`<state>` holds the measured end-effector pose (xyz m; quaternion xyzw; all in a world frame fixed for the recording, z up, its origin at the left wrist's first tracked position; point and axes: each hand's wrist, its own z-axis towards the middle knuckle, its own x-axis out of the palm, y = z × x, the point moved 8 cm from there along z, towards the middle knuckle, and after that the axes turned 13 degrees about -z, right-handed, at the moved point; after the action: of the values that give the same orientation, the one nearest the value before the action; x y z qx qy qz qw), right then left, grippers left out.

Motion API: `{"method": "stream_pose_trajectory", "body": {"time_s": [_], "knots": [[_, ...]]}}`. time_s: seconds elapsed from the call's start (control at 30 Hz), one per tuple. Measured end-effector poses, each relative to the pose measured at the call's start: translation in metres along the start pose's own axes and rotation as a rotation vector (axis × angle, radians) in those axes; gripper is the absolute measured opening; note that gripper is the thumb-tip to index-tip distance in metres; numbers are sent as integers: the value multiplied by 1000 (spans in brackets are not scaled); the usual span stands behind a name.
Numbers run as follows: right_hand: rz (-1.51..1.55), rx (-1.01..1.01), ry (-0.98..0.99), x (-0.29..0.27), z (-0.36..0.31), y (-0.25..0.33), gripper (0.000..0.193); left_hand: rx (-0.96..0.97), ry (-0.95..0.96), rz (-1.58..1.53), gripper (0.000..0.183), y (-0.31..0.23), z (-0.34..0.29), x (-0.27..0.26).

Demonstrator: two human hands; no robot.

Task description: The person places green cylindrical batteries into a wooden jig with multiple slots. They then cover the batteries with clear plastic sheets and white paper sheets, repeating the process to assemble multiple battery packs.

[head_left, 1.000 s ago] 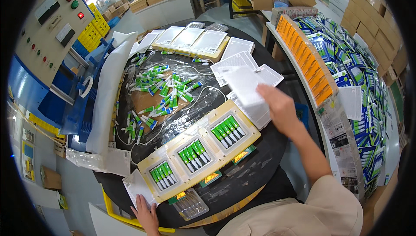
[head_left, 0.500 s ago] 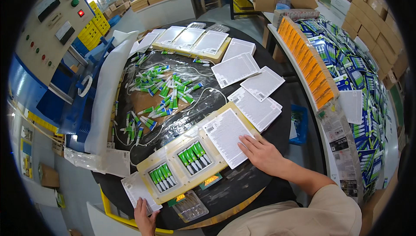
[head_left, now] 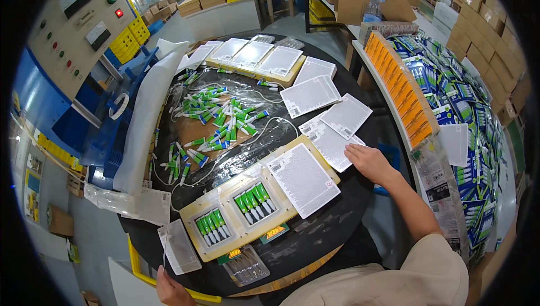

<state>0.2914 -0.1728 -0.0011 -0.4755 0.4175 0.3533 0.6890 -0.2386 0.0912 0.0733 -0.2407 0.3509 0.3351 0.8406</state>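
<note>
My left hand [head_left: 172,289] is at the table's near left edge, its fingertips pinched on a thin, pale edge beside a white printed backing card [head_left: 181,248]. My right hand [head_left: 368,162] reaches over the right side, fingers stretched onto the edge of a white card [head_left: 332,144] in an overlapping pile. Between the hands lies a cream tray mould [head_left: 229,192]. Two of its pockets hold clear blisters with small green-and-white tubes [head_left: 212,226], [head_left: 253,202]. Another white card [head_left: 304,180] covers its right pocket. The right thumb is hidden.
Loose green tubes [head_left: 225,117] lie heaped mid-table. A second mould [head_left: 281,72] with white cards stands at the far side. Empty clear blisters [head_left: 247,266] lie at the near edge. A control panel [head_left: 62,30] is left; finished packs [head_left: 467,115] are piled right.
My right hand has left the card on the mould and moved up and right to the card pile. My left hand has shifted left and down along the near left card.
</note>
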Motion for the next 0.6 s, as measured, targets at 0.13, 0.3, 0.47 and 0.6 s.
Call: {"method": "stream_pose_trajectory", "body": {"time_s": [0.13, 0.3, 0.47, 0.6], "knots": [[269, 266, -310, -80, 7, -14, 35, 210, -93, -91, 40, -67, 12, -11], [301, 8, -456, -140, 37, 119, 37, 388, 51, -164, 24, -149, -4, 30], [233, -226, -280, -113, 49, 224, 39, 302, 199, -248, 32, -147, -24, 61], [199, -214, -228, -101, 52, 238, 43, 193, 278, -333, 34, -134, -33, 79]]}}
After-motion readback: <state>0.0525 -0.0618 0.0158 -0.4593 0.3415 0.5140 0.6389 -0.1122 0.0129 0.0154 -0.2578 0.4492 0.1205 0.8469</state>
